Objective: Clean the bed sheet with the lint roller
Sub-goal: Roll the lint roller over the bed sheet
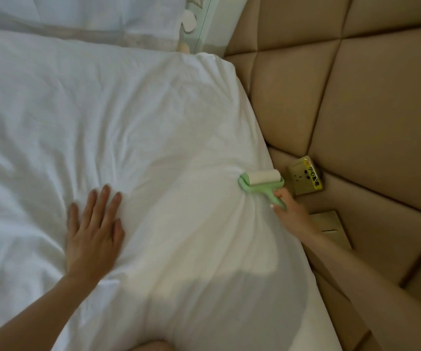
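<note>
A white, wrinkled bed sheet (pixel 103 110) fills the left and middle of the head view. A lint roller (pixel 261 182) with a pale green frame and a white sticky roll lies pressed on the sheet near its right edge. My right hand (pixel 289 211) grips the green handle from below and to the right. My left hand (pixel 94 226) rests flat on the sheet with its fingers spread, well to the left of the roller. The fabric bunches into folds around the roller.
A tan padded headboard (pixel 356 84) with diamond panels rises along the right. On it are a wall socket (pixel 305 178) with a yellow warning sticker and a second plate (pixel 331 229) below. A second white bed (pixel 77 13) and a pale frame (pixel 204 21) lie at the top.
</note>
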Demonstrator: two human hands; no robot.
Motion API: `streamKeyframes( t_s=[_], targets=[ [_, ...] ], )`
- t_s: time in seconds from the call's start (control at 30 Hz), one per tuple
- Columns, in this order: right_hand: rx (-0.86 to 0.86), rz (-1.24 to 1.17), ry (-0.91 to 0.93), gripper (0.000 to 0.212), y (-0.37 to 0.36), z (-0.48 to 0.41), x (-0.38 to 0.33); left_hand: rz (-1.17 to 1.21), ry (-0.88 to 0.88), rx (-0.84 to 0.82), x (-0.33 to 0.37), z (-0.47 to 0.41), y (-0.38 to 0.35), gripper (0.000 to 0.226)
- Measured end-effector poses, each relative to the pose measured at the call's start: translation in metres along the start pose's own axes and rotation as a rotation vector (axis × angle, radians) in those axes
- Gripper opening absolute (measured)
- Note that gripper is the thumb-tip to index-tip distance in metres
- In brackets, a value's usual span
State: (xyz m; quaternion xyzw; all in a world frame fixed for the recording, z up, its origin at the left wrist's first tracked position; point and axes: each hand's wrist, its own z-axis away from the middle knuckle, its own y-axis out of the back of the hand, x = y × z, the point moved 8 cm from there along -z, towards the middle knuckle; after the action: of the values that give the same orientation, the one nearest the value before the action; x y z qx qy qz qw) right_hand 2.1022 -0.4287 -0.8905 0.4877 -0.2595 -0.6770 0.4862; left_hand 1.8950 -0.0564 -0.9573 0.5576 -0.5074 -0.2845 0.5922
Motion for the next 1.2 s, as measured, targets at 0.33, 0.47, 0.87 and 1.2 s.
streamKeyframes(
  t_s=[0.33,0.47,0.87,1.2],
  targets=[
    [-0.249,0.162,-0.154,0.043,0.029,0.141,0.061,0.0,-0.018,-0.011,-0.007,0.016,0.006,0.055],
    [-0.21,0.175,-0.043,0.023,0.008,0.137,0.003,-0.044,-0.063,0.017,-0.016,0.037,0.014,0.054],
    [-0.13,0.348,0.121,0.02,-0.046,0.057,-0.082,0.015,-0.039,0.085,-0.023,0.043,0.015,0.052],
    [-0.08,0.378,0.228,0.036,-0.051,0.113,-0.029,0.098,-0.046,0.073,-0.033,0.046,0.013,0.054]
  ],
)
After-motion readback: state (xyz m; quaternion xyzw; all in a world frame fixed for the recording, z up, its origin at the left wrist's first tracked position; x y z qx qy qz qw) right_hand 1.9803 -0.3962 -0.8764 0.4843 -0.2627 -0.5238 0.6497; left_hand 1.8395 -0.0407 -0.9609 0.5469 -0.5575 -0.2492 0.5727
